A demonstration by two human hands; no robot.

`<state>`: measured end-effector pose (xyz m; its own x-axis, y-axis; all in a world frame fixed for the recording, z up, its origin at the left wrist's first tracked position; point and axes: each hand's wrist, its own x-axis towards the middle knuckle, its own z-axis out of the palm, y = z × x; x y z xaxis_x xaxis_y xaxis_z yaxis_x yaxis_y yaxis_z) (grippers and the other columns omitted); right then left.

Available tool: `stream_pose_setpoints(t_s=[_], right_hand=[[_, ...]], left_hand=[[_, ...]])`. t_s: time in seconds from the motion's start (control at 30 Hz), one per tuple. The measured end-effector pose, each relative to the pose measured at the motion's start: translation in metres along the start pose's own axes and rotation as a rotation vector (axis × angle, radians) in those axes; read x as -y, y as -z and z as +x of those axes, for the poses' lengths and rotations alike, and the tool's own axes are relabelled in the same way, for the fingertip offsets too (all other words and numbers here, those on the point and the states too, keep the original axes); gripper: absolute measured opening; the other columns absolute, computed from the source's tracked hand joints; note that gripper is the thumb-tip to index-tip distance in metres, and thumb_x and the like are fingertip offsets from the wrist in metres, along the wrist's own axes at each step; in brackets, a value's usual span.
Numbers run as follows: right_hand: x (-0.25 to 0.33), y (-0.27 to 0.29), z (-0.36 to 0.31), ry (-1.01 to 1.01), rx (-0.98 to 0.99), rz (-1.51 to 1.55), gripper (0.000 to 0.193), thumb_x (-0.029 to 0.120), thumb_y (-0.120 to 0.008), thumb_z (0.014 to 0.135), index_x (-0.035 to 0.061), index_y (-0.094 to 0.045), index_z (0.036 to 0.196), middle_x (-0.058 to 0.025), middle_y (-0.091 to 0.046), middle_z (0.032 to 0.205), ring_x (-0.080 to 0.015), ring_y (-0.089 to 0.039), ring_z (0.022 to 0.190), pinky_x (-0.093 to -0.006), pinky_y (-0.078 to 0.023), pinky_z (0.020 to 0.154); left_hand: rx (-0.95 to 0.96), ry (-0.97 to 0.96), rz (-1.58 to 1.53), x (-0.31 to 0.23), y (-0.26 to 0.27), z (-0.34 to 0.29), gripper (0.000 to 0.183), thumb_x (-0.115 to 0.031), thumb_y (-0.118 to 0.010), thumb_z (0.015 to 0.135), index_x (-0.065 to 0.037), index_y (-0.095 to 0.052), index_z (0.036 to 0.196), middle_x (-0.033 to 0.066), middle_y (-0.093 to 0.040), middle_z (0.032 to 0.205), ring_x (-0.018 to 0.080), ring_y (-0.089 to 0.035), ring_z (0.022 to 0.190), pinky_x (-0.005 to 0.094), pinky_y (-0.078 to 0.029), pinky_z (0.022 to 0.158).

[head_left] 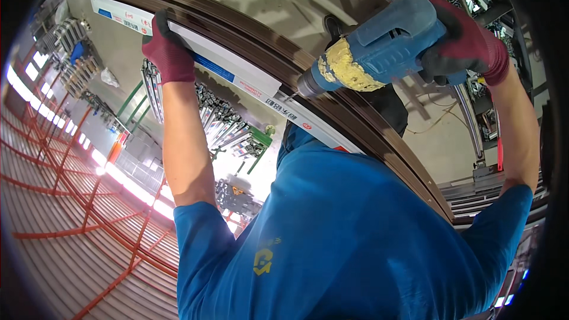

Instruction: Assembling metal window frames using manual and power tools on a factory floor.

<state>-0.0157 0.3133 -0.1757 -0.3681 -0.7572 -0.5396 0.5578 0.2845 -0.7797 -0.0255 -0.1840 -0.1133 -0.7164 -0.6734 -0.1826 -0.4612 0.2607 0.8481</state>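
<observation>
Stacked metal profiles (222, 121), green rack (259, 137), red beams (44, 235)

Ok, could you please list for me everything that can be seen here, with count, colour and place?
power drill: one, blue with a yellow patch, right of centre
frame: one, brown, slanting across the middle
strip: at least one, white with printed markings, along the frame's near side
metal profiles: many, mostly silver, left of centre
rack: at least one, green, by the profiles
roof beams: several, orange-red, lower left
floor: one, greyish, beyond the frame
small clutter: uncountable, mixed, around the edges
shirt: one, blue, lower middle
hands: two, gloved maroon and dark; left at the strip, right gripping the drill
</observation>
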Motion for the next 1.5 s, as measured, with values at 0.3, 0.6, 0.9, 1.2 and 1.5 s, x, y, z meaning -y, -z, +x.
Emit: stream_pose_setpoints(t_s=[0.3, 0.6, 0.9, 1.2, 1.5], right_hand=[[-0.009, 0.007, 0.008, 0.091, -0.067, -0.125, 0.078, 0.018, -0.080, 0.072, 0.0036, -0.056, 0.145, -0.0106, -0.068, 0.126, -0.0210, -0.064, 0.113, -0.0378, -0.053, 0.100], [-0.003, 0.014, 0.013, 0.112, 0.008, -0.251, 0.078, 0.018, -0.080, 0.071, 0.0033, -0.056, 0.144, -0.0116, -0.066, 0.125, -0.0223, -0.064, 0.115, -0.0389, -0.052, 0.101], [0.022, -0.004, 0.022, 0.065, 0.020, -0.175, 0.081, 0.022, -0.079, 0.069, 0.0028, -0.056, 0.145, -0.0122, -0.067, 0.130, -0.0236, -0.064, 0.119, -0.0393, -0.051, 0.104], [0.027, -0.014, 0.019, 0.003, -0.011, -0.100, 0.084, 0.025, -0.083, 0.069, 0.0020, -0.055, 0.145, -0.0130, -0.068, 0.129, -0.0238, -0.065, 0.118, -0.0398, -0.052, 0.103], [0.041, -0.039, 0.036, -0.119, 0.075, -0.012, 0.088, 0.026, -0.090, 0.070, 0.0023, -0.055, 0.147, -0.0135, -0.068, 0.131, -0.0240, -0.065, 0.120, -0.0408, -0.053, 0.104]], left_hand=[[0.017, 0.008, -0.121, 0.005, 0.001, 0.003, 0.023, -0.014, -0.078, 0.088, 0.006, -0.071, 0.098, 0.0086, -0.072, 0.092, 0.0204, -0.068, 0.080, 0.0354, -0.056, 0.075], [0.035, 0.068, -0.148, 0.005, 0.002, 0.005, 0.026, -0.012, -0.078, 0.089, 0.008, -0.070, 0.104, 0.0098, -0.072, 0.096, 0.0219, -0.070, 0.083, 0.0362, -0.057, 0.078], [-0.022, 0.053, -0.052, -0.001, -0.003, -0.005, 0.027, -0.015, -0.076, 0.091, 0.009, -0.071, 0.103, 0.0108, -0.073, 0.096, 0.0223, -0.070, 0.082, 0.0365, -0.058, 0.078], [-0.031, 0.075, -0.126, -0.005, -0.007, -0.006, 0.029, -0.014, -0.077, 0.091, 0.010, -0.070, 0.105, 0.0115, -0.073, 0.098, 0.0230, -0.071, 0.083, 0.0376, -0.059, 0.078], [0.039, 0.018, -0.098, -0.003, -0.001, -0.008, 0.029, -0.016, -0.077, 0.091, 0.010, -0.072, 0.104, 0.0115, -0.074, 0.100, 0.0228, -0.070, 0.085, 0.0365, -0.058, 0.080]])
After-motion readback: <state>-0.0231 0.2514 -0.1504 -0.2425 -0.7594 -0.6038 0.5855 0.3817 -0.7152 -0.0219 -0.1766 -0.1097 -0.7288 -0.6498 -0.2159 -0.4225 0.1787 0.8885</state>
